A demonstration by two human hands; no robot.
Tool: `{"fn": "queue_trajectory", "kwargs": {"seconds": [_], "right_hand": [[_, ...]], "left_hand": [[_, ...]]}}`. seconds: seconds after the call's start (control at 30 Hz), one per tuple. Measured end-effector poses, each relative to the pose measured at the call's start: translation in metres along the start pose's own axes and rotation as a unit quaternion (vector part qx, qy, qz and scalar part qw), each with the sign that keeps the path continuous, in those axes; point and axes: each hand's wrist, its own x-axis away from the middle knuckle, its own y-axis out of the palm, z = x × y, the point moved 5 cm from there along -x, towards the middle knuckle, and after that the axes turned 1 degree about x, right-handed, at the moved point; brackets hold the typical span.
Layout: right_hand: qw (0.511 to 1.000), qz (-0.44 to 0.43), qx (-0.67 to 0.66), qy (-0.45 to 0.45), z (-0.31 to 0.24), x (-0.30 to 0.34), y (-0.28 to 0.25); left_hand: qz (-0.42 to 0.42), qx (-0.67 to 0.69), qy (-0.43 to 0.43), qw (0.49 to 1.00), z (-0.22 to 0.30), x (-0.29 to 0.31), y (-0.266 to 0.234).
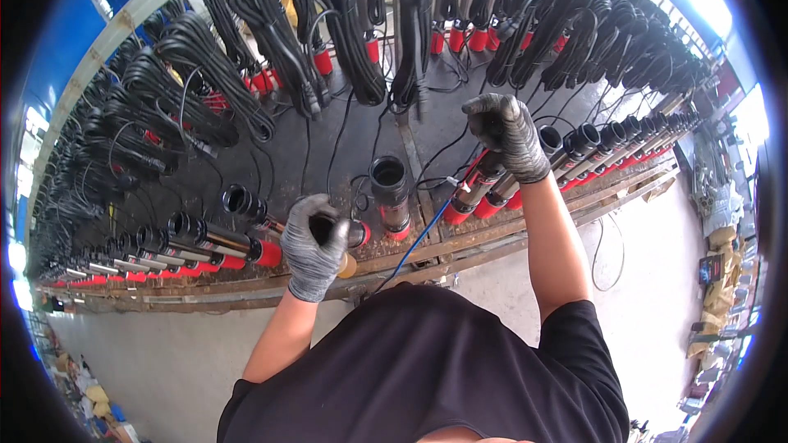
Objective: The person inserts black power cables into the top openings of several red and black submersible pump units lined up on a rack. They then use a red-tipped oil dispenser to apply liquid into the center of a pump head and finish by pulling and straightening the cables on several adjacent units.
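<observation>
My left hand (pixel 316 250), in a grey knit glove, is curled in front of the near row of tubes. Dark shows between its thumb and fingers; I cannot tell what it holds. A black and red round end (pixel 358 234) lies beside its fingertips. My right hand (pixel 509 135), gloved alike, is raised over the right-hand row, its fingers bent around something dark that I cannot make out. Between my hands stands an upright steel tube (pixel 389 193) with an open black top and red base. Right of it, a steel tube (pixel 472 193) leans below my right hand.
Bundles of coiled black cable (pixel 345 25) hang along the far side. Tubes with black tops line the bench's near edge at left (pixel 197 234) and right (pixel 611 139). Loose leads cross the dark benchtop (pixel 328 148). A thin blue hose (pixel 423 234) slants over the front edge.
</observation>
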Motion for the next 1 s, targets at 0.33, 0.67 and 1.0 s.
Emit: {"fn": "queue_trajectory", "kwargs": {"seconds": [0.33, 0.67, 1.0], "right_hand": [[0.887, 0.335, -0.301, 0.106, -0.029, -0.043, -0.064], [0.933, 0.21, -0.238, 0.168, -0.033, -0.097, -0.065], [0.945, 0.187, -0.212, 0.164, -0.047, -0.015, -0.117]], "left_hand": [[0.105, -0.019, -0.075, 0.992, -0.042, -0.048, 0.004], [0.106, -0.01, -0.078, 0.991, -0.052, -0.058, 0.008], [0.115, -0.057, -0.043, 0.991, -0.046, -0.056, 0.004]]}}
